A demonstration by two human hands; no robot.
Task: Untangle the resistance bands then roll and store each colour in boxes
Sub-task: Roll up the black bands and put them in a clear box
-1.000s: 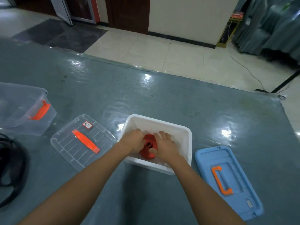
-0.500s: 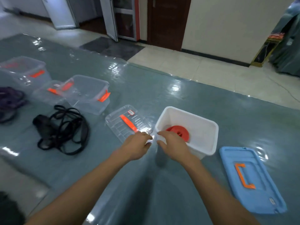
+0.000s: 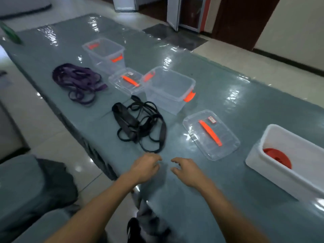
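Setting: a long table (image 3: pixel 254 106) under a glossy grey-blue cover, seen from above by the person standing at its near edge.
Far left: a green object (image 3: pixel 10 35) at the table's far corner, too blurred to identify.
Purple bands (image 3: pixel 78 83): a loose tangled heap lying on the table, left of the boxes and well apart from both hands.
Far clear box (image 3: pixel 105 64): transparent with orange clips, standing open behind the purple heap.
Small clear lid (image 3: pixel 127 81): lying flat with an orange handle on top, between the two clear boxes and touching the nearer one.
Black bands (image 3: pixel 140 123): a tangled pile in the middle of the table, just beyond the left hand and in front of the near clear box.
Near clear box (image 3: pixel 163 100): transparent, open, with orange clips.
Left hand (image 3: pixel 145 166): over the table just short of the black pile, fingers loosely curled, holding nothing.
Right hand (image 3: pixel 187 171): beside the left hand, fingers loosely bent and spread, holding nothing.
Second clear lid (image 3: pixel 210 134): flat on the table with an orange handle, between the black pile and the white box.
White box (image 3: pixel 280 179): open, at the right edge of the view.
Red band (image 3: pixel 277 157): rolled into a coil, lying inside the white box.
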